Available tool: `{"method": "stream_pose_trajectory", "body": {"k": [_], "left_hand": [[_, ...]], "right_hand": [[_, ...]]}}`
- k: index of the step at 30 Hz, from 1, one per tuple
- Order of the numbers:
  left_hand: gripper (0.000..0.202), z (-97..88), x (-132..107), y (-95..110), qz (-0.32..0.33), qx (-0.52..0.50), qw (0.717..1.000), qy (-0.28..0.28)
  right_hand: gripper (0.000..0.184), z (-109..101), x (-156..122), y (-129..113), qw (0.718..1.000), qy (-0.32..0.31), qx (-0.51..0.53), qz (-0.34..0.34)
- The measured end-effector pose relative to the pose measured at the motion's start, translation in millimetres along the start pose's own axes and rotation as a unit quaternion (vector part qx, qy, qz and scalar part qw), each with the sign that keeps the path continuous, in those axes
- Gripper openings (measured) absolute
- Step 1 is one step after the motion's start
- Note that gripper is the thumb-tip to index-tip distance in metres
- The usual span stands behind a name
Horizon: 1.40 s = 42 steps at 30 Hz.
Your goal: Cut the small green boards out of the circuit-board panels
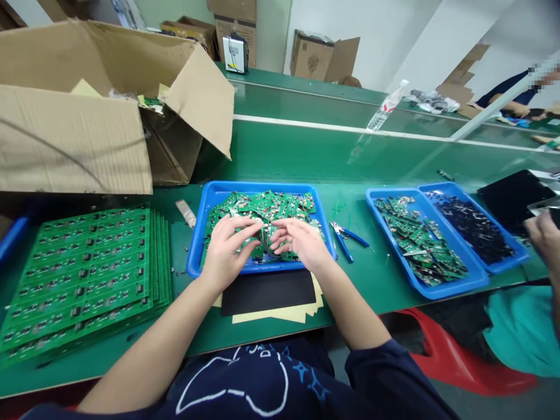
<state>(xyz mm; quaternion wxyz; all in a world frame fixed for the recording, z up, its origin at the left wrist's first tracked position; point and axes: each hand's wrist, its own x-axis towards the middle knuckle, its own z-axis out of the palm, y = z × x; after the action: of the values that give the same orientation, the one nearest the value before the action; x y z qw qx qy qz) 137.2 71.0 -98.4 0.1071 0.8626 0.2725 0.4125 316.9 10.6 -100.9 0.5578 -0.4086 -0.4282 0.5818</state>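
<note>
A blue tray (pixel 199 239) heaped with small green circuit boards (pixel 266 207) stands on the green bench in front of me. My left hand (pixel 225 248) lies over the near left of the heap, fingers curled on the boards. My right hand (pixel 300 240) lies over the near right, fingers bent and reaching in toward the left hand. Both hands meet at a small board (pixel 263 236) between their fingertips; the exact grip is hidden. A black mat (pixel 266 291) on yellow sheets lies just below the tray.
A stack of large green circuit panels (pixel 83 274) lies at left, below an open cardboard box (pixel 87 111). Blue-handled cutters (pixel 347 238) lie right of the tray. Two more blue trays (pixel 441 289) sit at right, where another person's hand (pixel 545 236) works. A plastic bottle (pixel 385 108) stands behind.
</note>
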Motion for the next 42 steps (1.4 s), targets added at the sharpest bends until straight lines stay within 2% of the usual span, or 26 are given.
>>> {"method": "stream_pose_trajectory", "body": {"k": [2,4,7,12,15,17,20,24,28,33,37,39,42], "left_hand": [[0.023,0.4,-0.6,0.3,0.020,0.027,0.999,0.011],[0.022,0.9,-1.1,1.3,0.029,0.047,0.998,0.019],[0.022,0.9,-1.3,2.7,0.032,0.060,0.997,0.022],[0.025,1.4,-2.3,-0.2,0.023,0.036,0.999,-0.002],[0.027,1.6,-2.0,-3.9,0.029,-0.009,0.999,-0.039],[0.028,1.2,-1.3,-5.1,0.015,-0.041,0.997,-0.060],[0.031,0.6,-0.1,-3.0,-0.031,-0.093,0.993,-0.066],[0.034,1.8,0.0,4.4,-0.111,-0.172,0.977,-0.060],[0.035,5.7,-2.0,7.7,-0.178,-0.247,0.951,-0.060],[0.034,8.7,-3.8,6.9,-0.209,-0.302,0.928,-0.062],[0.032,6.7,-0.9,8.6,-0.221,-0.332,0.914,-0.069],[0.030,4.9,1.5,9.8,-0.227,-0.357,0.902,-0.080],[0.022,2.2,4.7,11.7,-0.235,-0.383,0.885,-0.124]], "right_hand": [[0.034,6.2,0.2,1.5,0.997,-0.020,0.043,0.059],[0.037,13.0,-0.7,3.3,0.995,-0.030,0.063,0.069],[0.036,19.3,-1.5,5.0,0.991,-0.011,0.111,0.075],[0.031,17.5,2.1,4.2,0.959,-0.018,0.218,0.178],[0.030,14.1,3.6,4.0,0.952,-0.037,0.219,0.210],[0.029,13.5,3.3,4.6,0.966,-0.030,0.182,0.180],[0.027,17.2,1.4,5.3,0.991,0.010,0.096,0.089],[0.023,24.6,-1.3,3.8,0.998,0.061,0.004,-0.009],[0.023,24.8,-2.2,2.3,0.997,0.072,-0.026,-0.028],[0.021,20.2,-1.6,2.1,0.993,0.091,-0.067,-0.027],[0.013,16.7,-2.7,-0.7,0.977,0.100,-0.167,-0.082],[0.008,13.7,-3.1,-2.9,0.953,0.104,-0.247,-0.145],[0.012,8.4,-2.9,-4.6,0.908,0.091,-0.343,-0.225]]}}
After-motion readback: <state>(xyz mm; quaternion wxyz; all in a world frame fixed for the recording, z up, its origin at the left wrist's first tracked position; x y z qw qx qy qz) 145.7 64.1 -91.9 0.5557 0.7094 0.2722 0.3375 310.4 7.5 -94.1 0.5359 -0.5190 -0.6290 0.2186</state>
